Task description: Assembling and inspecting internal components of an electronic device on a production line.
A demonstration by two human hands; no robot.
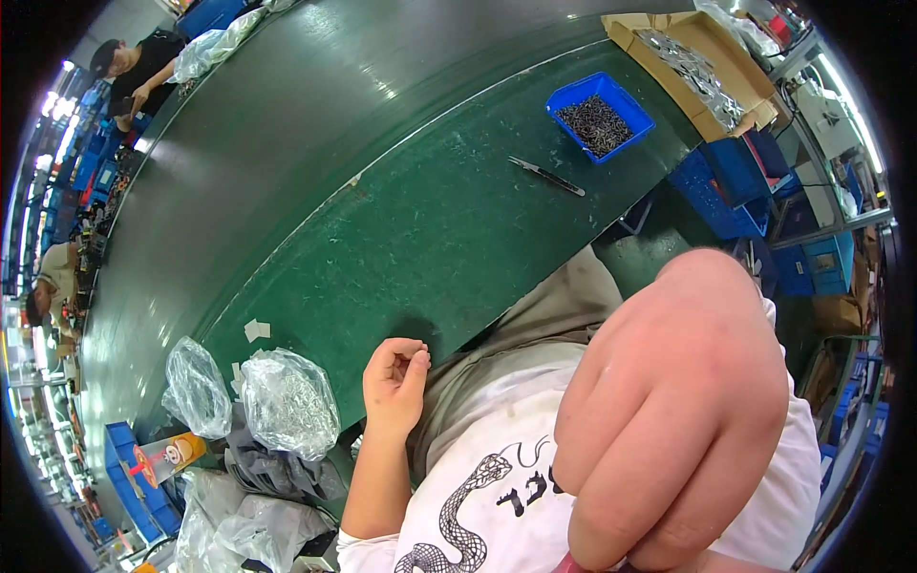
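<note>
My right hand (pixel 683 411) is raised very close to the camera at the lower right, its fingers curled downward. Whatever it grips, if anything, is hidden beneath the fingers. My left hand (pixel 394 380) rests closed by the near edge of the green table (pixel 382 258), thumb pressed against the curled index finger. Nothing shows clearly in that grip. Farther right on the table lies a slim tool like tweezers (pixel 548 177), black-bodied with pale tips. Beyond it stands a blue bin (pixel 577 94) filled with small dark screw-like pieces (pixel 599 126).
An open cardboard box (pixel 657 88) of silvery metal parts (pixel 702 81) sits far right. Clear plastic bags (pixel 289 403) lie at left beside white paper pieces (pixel 256 330). A grey belt (pixel 315 105) runs behind the table. Two people work across it. Blue crates (pixel 716 191) stand at right.
</note>
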